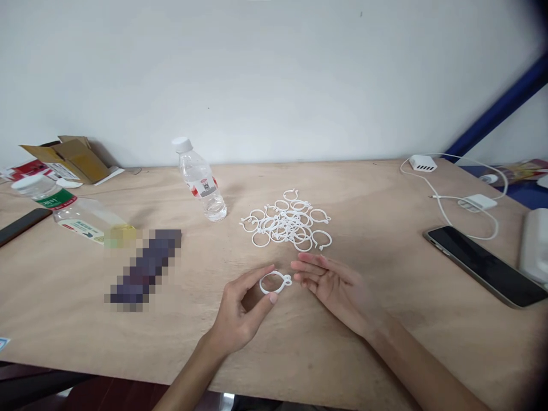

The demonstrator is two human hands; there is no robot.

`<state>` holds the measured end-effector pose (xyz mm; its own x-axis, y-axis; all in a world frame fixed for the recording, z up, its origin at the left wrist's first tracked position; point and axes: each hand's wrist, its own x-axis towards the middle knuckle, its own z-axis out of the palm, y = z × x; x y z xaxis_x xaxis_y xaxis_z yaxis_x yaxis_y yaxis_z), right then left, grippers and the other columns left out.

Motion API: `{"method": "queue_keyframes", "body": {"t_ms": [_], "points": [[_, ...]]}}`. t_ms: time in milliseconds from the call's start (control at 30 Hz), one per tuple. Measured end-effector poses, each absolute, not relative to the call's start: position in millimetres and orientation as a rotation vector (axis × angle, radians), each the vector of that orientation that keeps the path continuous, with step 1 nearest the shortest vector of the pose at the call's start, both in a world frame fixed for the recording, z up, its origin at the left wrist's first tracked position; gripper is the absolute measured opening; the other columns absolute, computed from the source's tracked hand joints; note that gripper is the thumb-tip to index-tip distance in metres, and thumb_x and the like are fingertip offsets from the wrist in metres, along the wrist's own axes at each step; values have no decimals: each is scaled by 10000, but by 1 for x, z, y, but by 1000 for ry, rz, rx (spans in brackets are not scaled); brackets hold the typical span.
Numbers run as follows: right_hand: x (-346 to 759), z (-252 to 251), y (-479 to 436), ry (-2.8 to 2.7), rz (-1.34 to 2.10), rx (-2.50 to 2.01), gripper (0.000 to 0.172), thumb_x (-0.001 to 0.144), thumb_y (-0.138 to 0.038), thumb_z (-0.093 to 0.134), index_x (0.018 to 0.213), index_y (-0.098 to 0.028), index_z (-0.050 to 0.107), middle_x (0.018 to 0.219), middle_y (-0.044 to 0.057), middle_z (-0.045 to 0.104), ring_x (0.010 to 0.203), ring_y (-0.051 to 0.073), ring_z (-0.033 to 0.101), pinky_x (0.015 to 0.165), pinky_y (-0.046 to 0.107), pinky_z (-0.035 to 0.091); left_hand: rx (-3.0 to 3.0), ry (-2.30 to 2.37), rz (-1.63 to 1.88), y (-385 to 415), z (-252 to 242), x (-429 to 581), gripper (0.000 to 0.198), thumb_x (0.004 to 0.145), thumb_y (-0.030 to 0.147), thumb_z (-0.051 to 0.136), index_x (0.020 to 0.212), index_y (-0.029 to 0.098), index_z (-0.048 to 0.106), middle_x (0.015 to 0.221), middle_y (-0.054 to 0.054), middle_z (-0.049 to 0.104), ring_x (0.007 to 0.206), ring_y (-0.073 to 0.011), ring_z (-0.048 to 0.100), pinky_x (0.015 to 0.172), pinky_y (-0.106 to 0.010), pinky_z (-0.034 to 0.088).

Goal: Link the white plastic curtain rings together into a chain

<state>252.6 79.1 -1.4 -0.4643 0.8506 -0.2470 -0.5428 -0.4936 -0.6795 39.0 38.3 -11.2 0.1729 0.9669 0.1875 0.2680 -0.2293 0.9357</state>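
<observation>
Between the thumb and fingers of my left hand (240, 311) is a white plastic curtain ring (262, 285) with small eyelets at its right end. The ring looks closed, its eyelets side by side and pointing at my right hand. My right hand (334, 288) is held palm up just right of the ring, fingers stretched out, with nothing in it. A loose pile of similar white rings (286, 222) lies on the wooden table (214, 354) just beyond both hands; several at its edge are open.
A clear water bottle (200, 182) stands left of the pile. Further left are a bottle with yellow liquid (81, 217), a pixelated dark object (148, 268), a cardboard box (81, 160) and a dark phone (23, 225). On the right lie another phone (488, 265) and a white charger (423, 163) with cables.
</observation>
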Motion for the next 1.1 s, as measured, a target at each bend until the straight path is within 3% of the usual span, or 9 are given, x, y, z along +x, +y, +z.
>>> {"method": "queue_keyframes", "body": {"t_ms": [167,267,367,433,567,700,800,867,1100], "points": [[251,-4,79,-670,1969,-791,235,766,-348,737,949,-200,740,963,54,752,843,162,676,794,293,477,1647,1200,1087,38,-10,39,382,852,279,618,1218,169,606,1176,-105,686,1053,-233,656,921,-347,510],[249,-5,79,-652,1882,-849,139,704,-295,798,728,-190,710,720,9,705,682,115,617,685,256,468,1656,1211,1084,39,-9,39,378,848,285,621,1205,160,615,1145,-110,699,1028,-238,665,906,-352,519],[248,-2,79,-676,1838,-883,352,719,-358,778,502,-183,563,459,-36,516,475,84,443,524,246,393,1668,1220,1089,39,-9,40,374,840,281,630,1194,160,623,1169,-113,689,1053,-246,656,919,-361,515],[247,0,79,-696,1811,-933,439,729,-433,750,459,-191,502,421,-42,449,439,85,379,484,258,357,1670,1219,1091,39,-9,39,377,838,280,633,1195,160,622,1169,-114,689,1050,-245,658,923,-365,514],[245,1,76,-853,1698,-1083,341,636,-453,810,579,-187,605,531,-23,542,506,102,454,512,262,383,1673,1207,1100,38,-9,39,377,842,268,628,1201,155,617,1128,-112,706,1008,-236,673,916,-365,517],[239,-1,68,-1219,1496,-1260,475,775,-545,653,482,-186,545,421,-28,469,435,94,411,470,259,356,1714,1210,1120,38,-8,40,377,827,258,642,1189,156,626,1143,-115,698,1030,-240,663,909,-357,519],[235,1,63,-1361,1408,-1238,323,780,-509,656,802,-193,719,684,26,678,613,152,596,598,279,479,1726,1193,1135,38,-7,41,375,822,259,647,1184,161,630,1136,-113,701,1019,-241,666,908,-361,519],[234,2,63,-1444,1431,-1171,314,792,-464,655,963,-212,731,839,48,728,747,185,650,699,307,516,1728,1187,1138,38,-7,41,377,820,262,650,1182,160,631,1123,-114,705,1001,-240,669,900,-362,522],[238,0,64,-1514,1498,-1054,211,801,-378,667,921,-232,760,953,63,758,884,226,683,809,351,531,1819,1149,1112,38,-6,39,467,816,264,649,1268,187,560,1154,-121,665,1045,-247,625,899,-388,507]]}}
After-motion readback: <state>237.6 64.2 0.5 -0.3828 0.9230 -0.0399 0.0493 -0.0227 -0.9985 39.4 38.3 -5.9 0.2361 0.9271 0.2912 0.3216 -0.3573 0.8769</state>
